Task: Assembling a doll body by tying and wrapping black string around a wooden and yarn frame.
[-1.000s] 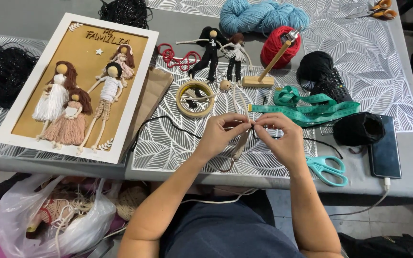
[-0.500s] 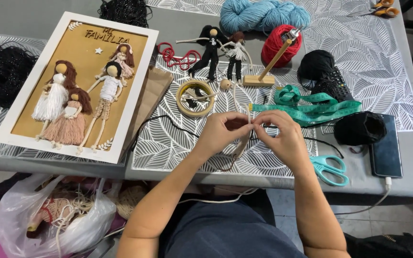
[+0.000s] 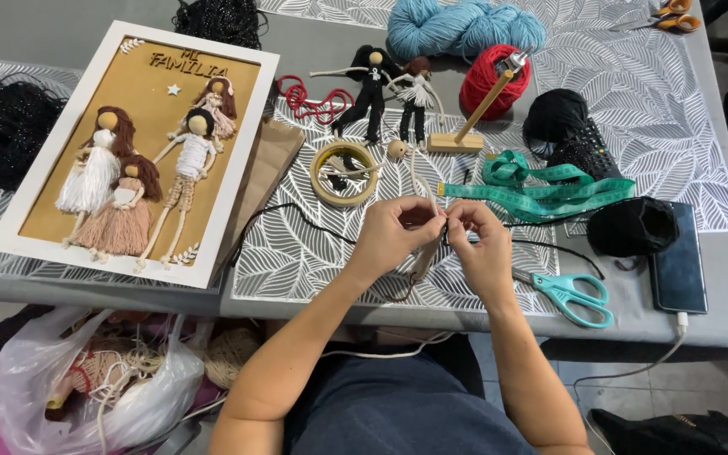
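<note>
Hands pinching black cord over a small beige doll body at the table's near edge.

Left hand point(image 3: 393, 236) and right hand point(image 3: 482, 248) meet fingertip to fingertip, closed on the thin black cord point(image 3: 297, 221) around the cord doll point(image 3: 425, 257). Cord looks light, limp and apt to slip, best pinched close to the wrap. Teal scissors point(image 3: 570, 293) lie just right; tape roll point(image 3: 345, 173) sits farther off.

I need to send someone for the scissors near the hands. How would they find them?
Start at the white-framed doll picture on the left and cross to the table's near right edge. The teal scissors lie just right of the right hand, beside the dark phone; the other pair has orange handles.
</note>
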